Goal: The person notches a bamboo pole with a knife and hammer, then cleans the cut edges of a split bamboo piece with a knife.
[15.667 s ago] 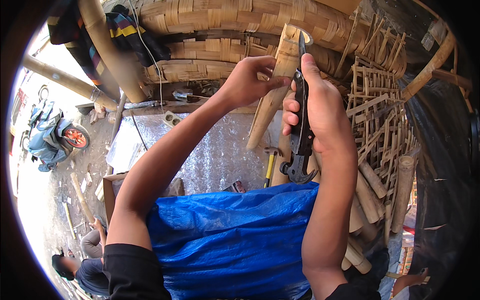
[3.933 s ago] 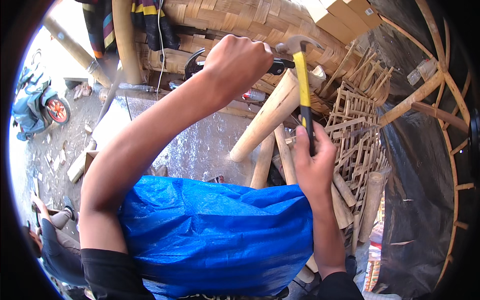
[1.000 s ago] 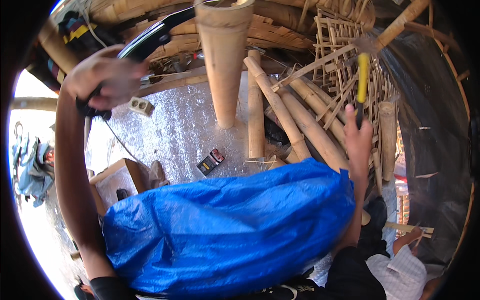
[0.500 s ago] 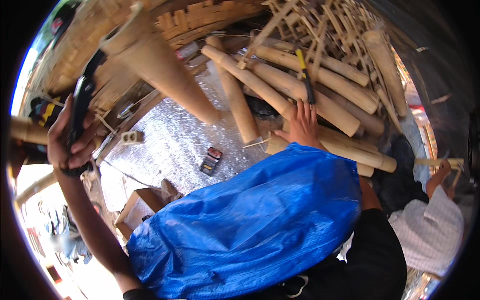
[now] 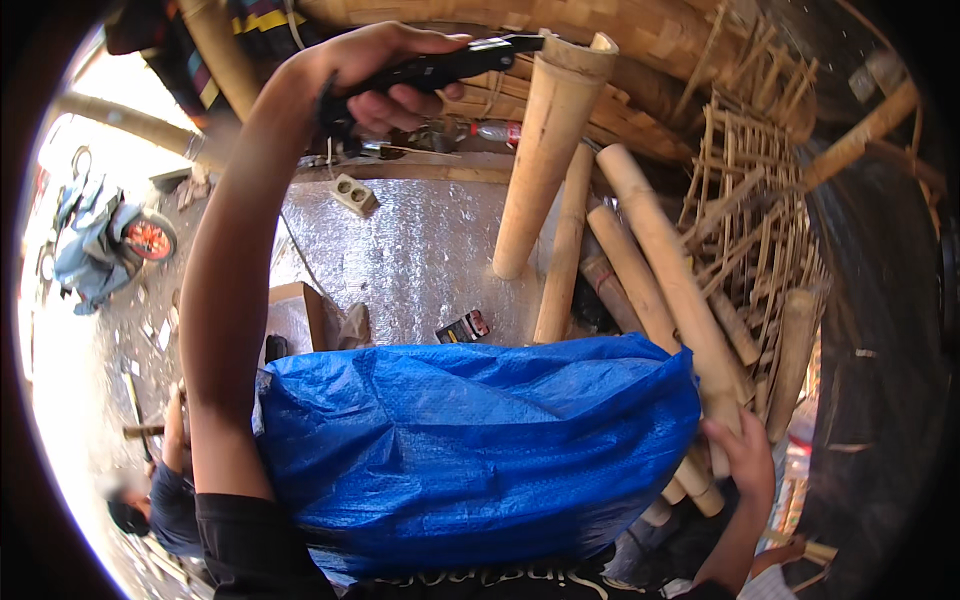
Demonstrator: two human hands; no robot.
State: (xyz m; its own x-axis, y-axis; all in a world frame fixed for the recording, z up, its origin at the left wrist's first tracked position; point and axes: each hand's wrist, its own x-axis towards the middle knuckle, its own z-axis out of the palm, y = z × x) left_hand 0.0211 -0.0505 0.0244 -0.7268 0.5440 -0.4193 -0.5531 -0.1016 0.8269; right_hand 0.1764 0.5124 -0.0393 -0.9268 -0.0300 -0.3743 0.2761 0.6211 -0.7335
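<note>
My left hand [image 5: 375,75] is raised at the top, fingers wrapped round a black-handled tool [image 5: 435,72] with a shiny metal part toward its front. I cannot make out the tool's exact kind. Its front end meets the rim of a wide, hollow bamboo tube [image 5: 545,150], which stands nearly upright and narrows downward. At the lower right, my right hand [image 5: 745,458] grips the near end of a long bamboo pole [image 5: 665,260], which slants away to the upper left. A blue plastic sheet [image 5: 480,440] covers my lap between both arms.
More bamboo poles [image 5: 565,250] lie beside the tube. A lattice of bamboo strips [image 5: 740,170] stands at right. On the silvery floor sheet [image 5: 400,240] are a socket block [image 5: 352,195], a small dark packet [image 5: 463,327] and a cardboard box [image 5: 300,310]. Another person [image 5: 175,510] is lower left.
My view has turned. The wide tube has gone from slanted to nearly upright, with the black tool still at its rim. My right hand has moved from resting on the bamboo pile to gripping a pole's end.
</note>
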